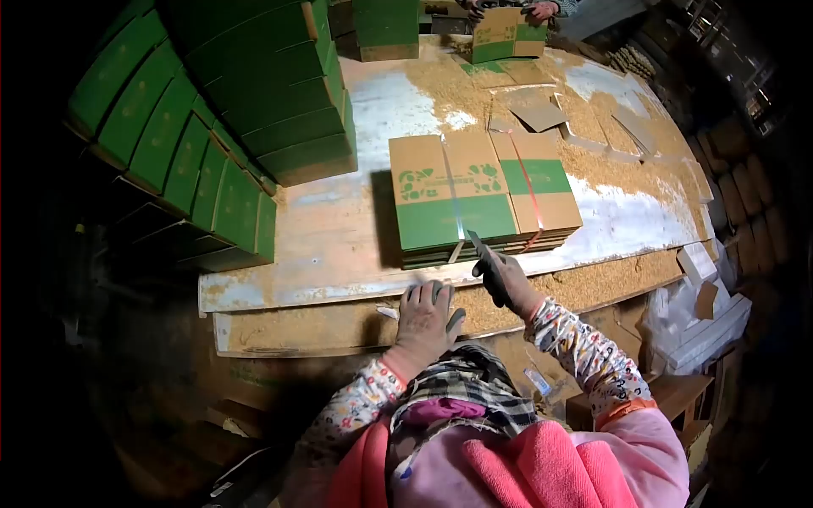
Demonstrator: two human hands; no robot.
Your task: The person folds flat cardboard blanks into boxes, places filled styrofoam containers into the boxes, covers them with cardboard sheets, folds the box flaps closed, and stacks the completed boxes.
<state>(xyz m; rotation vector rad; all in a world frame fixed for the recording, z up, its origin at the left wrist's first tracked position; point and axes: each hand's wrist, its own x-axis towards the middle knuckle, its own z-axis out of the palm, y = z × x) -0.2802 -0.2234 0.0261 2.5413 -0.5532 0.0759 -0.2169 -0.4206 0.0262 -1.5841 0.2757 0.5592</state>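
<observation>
A bundle of flattened cardboard boxes (457, 220), brown with green bands and printed vegetables, lies on the table in front of me. A pale strap (450, 173) and a red strap (527, 182) run across it. My right hand (506, 285), gloved with dark fingertips, is closed around a knife (478, 245); its flat dark blade points up at the bundle's near edge, by the pale strap. Gloved too, my left hand (427, 318) is at the table's near edge, fingers apart and holding nothing.
Tall stacks of green boxes (279, 110) stand at the left. Sawdust and loose cardboard pieces (539, 115) cover the table's far right. Across the table, another person's gloved hands (540, 11) hold a box (508, 38). White packages in plastic (699, 326) sit at the right.
</observation>
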